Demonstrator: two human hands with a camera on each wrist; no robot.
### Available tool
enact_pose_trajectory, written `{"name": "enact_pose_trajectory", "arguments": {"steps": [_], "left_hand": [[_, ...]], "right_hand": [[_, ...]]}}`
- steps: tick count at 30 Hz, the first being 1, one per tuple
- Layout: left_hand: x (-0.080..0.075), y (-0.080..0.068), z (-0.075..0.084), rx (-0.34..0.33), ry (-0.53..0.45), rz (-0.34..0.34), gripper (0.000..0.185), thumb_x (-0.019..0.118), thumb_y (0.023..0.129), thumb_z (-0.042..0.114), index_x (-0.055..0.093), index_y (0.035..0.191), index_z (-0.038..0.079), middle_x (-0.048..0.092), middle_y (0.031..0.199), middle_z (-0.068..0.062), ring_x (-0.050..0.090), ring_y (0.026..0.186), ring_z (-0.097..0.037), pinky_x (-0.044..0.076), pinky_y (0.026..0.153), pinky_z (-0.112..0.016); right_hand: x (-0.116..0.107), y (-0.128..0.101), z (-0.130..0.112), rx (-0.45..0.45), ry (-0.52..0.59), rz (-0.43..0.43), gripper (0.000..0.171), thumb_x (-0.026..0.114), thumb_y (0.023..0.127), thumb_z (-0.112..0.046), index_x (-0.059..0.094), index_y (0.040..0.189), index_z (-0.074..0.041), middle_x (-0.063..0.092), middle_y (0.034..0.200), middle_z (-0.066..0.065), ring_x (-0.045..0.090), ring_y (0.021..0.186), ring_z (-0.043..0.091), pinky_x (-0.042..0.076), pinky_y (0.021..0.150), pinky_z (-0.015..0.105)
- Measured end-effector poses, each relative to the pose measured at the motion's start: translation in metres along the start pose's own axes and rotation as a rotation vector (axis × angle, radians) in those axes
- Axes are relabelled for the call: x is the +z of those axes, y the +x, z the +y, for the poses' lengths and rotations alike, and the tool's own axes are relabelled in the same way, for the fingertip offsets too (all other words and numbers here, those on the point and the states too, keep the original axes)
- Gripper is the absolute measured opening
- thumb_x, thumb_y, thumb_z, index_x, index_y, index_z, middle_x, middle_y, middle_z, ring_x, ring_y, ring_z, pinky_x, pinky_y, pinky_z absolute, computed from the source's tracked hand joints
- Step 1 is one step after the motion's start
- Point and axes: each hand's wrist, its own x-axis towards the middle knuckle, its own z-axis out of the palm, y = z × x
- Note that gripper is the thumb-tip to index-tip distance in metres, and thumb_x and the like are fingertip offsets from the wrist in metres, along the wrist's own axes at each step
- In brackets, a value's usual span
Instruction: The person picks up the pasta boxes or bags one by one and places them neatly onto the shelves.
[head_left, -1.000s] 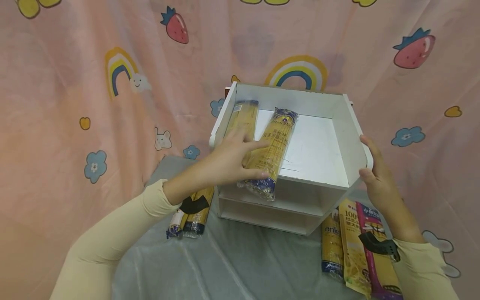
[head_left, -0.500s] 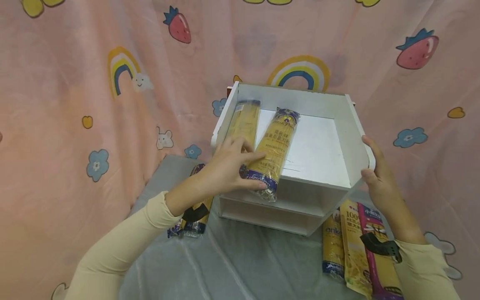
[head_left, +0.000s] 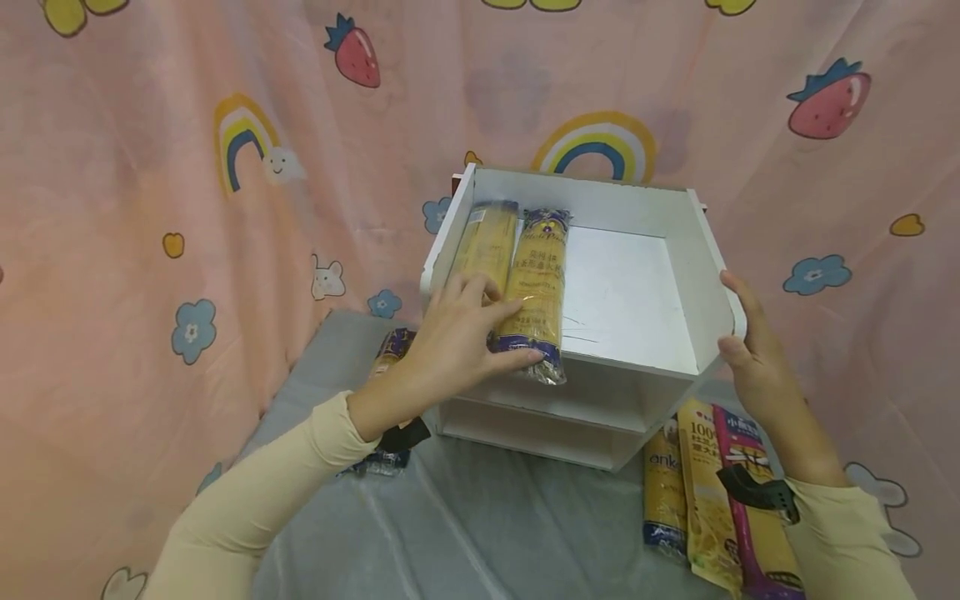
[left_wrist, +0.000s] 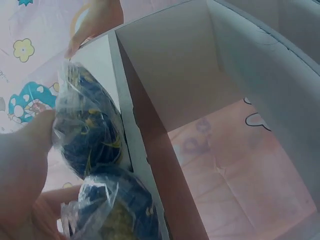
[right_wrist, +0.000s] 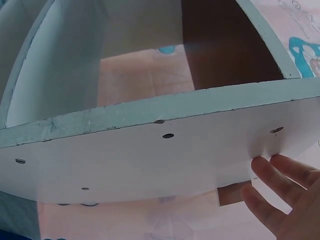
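In the head view, a white shelf unit (head_left: 619, 292) has two clear-wrapped packets of spaghetti on its top tier. One spaghetti packet (head_left: 486, 242) lies along the left wall. Close beside it, the other spaghetti packet (head_left: 538, 275) has its front end over the edge. My left hand (head_left: 461, 329) holds this right-hand packet near its front end, thumb and index finger on the wrapper. The left wrist view shows both blue packet ends (left_wrist: 95, 140). My right hand (head_left: 765, 367) is at the unit's right side. Its fingertips touch the side panel (right_wrist: 130, 155) in the right wrist view.
Right of the unit, several pasta packets (head_left: 705, 500) lie on the grey cloth (head_left: 525, 533). More packets (head_left: 390, 346) lie at the left, partly behind my left forearm. A pink patterned curtain (head_left: 405, 125) hangs behind. Lower compartments (head_left: 540, 429) open toward the front.
The right-hand spaghetti packet has shifted left and straightened, from slanted to lying alongside the other packet. My left hand has moved with it. The right hand stays at the side panel.
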Motion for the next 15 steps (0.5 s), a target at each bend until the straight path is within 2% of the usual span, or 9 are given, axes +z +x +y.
{"name": "enact_pose_trajectory", "arguments": {"steps": [4, 8, 9, 12, 15], "left_hand": [[0.0017, 0.0008, 0.0017, -0.025, 0.018, 0.035, 0.071, 0.065, 0.08, 0.072, 0.064, 0.133, 0.026, 0.052, 0.117, -0.001, 0.041, 0.111, -0.021, 0.037, 0.094, -0.039], [0.002, 0.0012, 0.0033, -0.049, 0.036, 0.052, 0.071, 0.065, 0.079, 0.072, 0.064, 0.133, 0.026, 0.053, 0.117, -0.001, 0.042, 0.11, -0.021, 0.038, 0.093, -0.039], [0.0021, 0.0012, 0.0036, -0.052, 0.045, 0.054, 0.07, 0.064, 0.08, 0.072, 0.064, 0.133, 0.026, 0.053, 0.117, -0.001, 0.042, 0.11, -0.021, 0.038, 0.093, -0.039], [0.0025, 0.0014, 0.0046, -0.054, 0.067, 0.065, 0.069, 0.063, 0.081, 0.072, 0.066, 0.131, 0.025, 0.054, 0.118, -0.002, 0.042, 0.11, -0.021, 0.038, 0.093, -0.039], [0.0028, 0.0015, 0.0048, -0.053, 0.072, 0.077, 0.068, 0.063, 0.081, 0.072, 0.067, 0.13, 0.024, 0.055, 0.119, -0.004, 0.043, 0.109, -0.022, 0.039, 0.093, -0.039]], "right_hand": [[0.0013, 0.0001, -0.0012, -0.006, 0.008, 0.003, 0.066, 0.05, 0.102, -0.042, 0.019, 0.159, -0.03, 0.014, 0.166, -0.003, 0.018, 0.153, 0.036, 0.013, 0.105, 0.081], [0.002, -0.0004, -0.0023, -0.009, 0.004, 0.0, 0.066, 0.05, 0.102, -0.039, 0.018, 0.159, -0.03, 0.015, 0.166, -0.004, 0.021, 0.152, 0.029, 0.015, 0.109, 0.076], [0.002, -0.0006, -0.0025, -0.007, 0.001, 0.0, 0.065, 0.05, 0.102, -0.039, 0.018, 0.159, -0.03, 0.016, 0.166, -0.004, 0.023, 0.151, 0.026, 0.017, 0.111, 0.073], [0.0013, -0.0013, -0.0011, -0.023, -0.01, -0.005, 0.064, 0.048, 0.103, -0.036, 0.017, 0.159, -0.029, 0.017, 0.165, -0.003, 0.03, 0.147, 0.018, 0.028, 0.118, 0.054], [0.001, -0.0016, -0.0001, -0.023, -0.015, 0.004, 0.064, 0.048, 0.103, -0.036, 0.018, 0.159, -0.029, 0.018, 0.165, -0.004, 0.032, 0.144, 0.015, 0.031, 0.119, 0.047]]}}
